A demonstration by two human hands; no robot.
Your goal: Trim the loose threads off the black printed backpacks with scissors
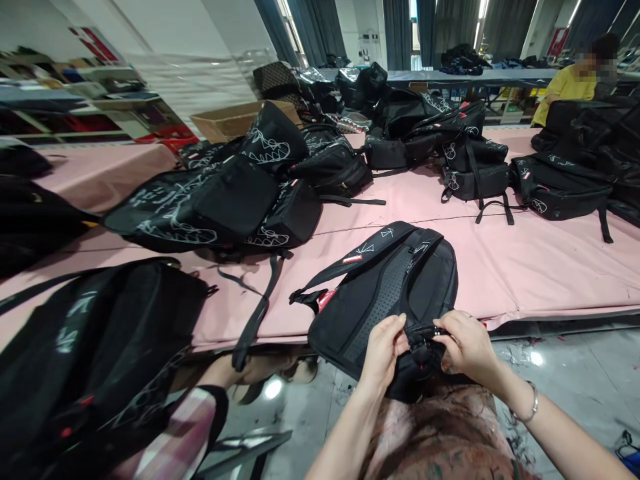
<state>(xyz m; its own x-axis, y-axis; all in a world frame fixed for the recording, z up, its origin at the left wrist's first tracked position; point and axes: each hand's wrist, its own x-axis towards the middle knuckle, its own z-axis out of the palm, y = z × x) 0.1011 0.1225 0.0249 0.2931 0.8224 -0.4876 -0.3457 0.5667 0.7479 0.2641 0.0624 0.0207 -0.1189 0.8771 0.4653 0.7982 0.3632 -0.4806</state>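
Observation:
A black backpack (345,320) lies with its back panel up, partly on the table's front edge and partly over my lap. Its shoulder straps carry white line drawings, and a small red label (353,259) sits on one. My left hand (384,350) is closed on a black strap at the near side of the pack. Just to the right, my right hand (465,343) pinches the webbing of the same strap area, where small white bits show at the fingertips. Folded webbing and the fingers hide what exactly lies between the two hands.
Piled black backpacks (230,200) with white scribbles cover the pink table (360,207). More bags (560,187) stand at right. A cardboard box (240,120) is behind. At left, another person's arm (220,373) shows beside a large backpack (100,347). A person in yellow (570,87) is far right.

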